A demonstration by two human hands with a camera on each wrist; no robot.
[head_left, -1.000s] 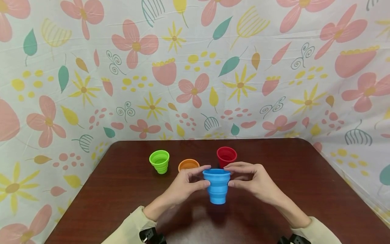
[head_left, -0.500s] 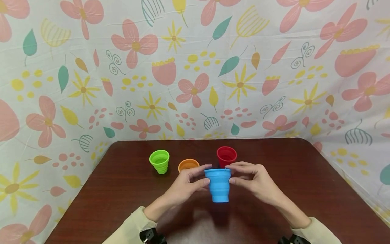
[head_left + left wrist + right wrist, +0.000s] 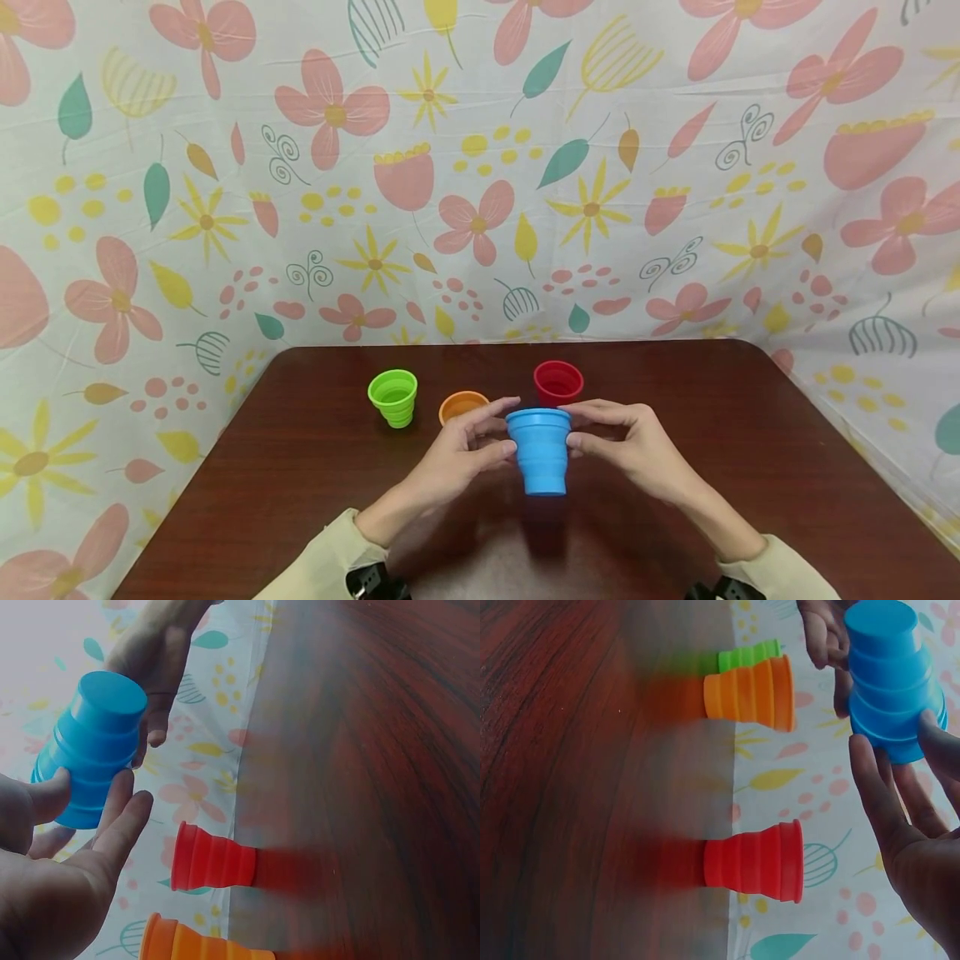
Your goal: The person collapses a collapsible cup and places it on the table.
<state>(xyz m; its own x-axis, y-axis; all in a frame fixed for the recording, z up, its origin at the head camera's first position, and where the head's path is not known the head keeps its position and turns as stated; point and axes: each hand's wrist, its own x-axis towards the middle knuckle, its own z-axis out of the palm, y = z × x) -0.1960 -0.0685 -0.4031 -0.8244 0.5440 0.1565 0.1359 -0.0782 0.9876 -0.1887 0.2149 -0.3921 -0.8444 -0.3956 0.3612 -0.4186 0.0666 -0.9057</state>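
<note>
- Centrally, blue cup [image 3: 542, 454]: held aloft b/w the two hands, near side of tabletop [image 3: 300, 500]; base clear of the wood, dark patch on the surface below it (head view).
- R hand [image 3: 637, 442]: the nearer of the two, in contact; pinches the cup at its R side, thumb on the front wall just under the rim, fingers round the back. Cup thus lies directly L of this palm, w/ no gap at the thumb.
- L hand [image 3: 450, 454]: just beside the cup's L wall; thumb & fingers loosely spread, cup lying to its R. Thumb tip overlaps or meets the wall; can't tell if it bears any wt.
- Long axis: mouth up, narrow base down in head view, w/ only a slight sideways lean. Wrist views show the underside, so the axis prob. tips mouth-away, base toward the person, cf. the cups standing behind.
- Red cup [image 3: 558, 383]: upright on the tabletop, beyond the blue cup & a little R of it; lower part hidden in head view.
- Orange cup [image 3: 461, 402]: beyond the L hand, partly masked by its fingers; nearer to that hand than the green cup.
- Green cup [image 3: 393, 396]: farthest L of the row, standing, well apart from both hands.
- Backdrop: flowered cloth [image 3: 480, 125] behind the table's far edge.
</note>
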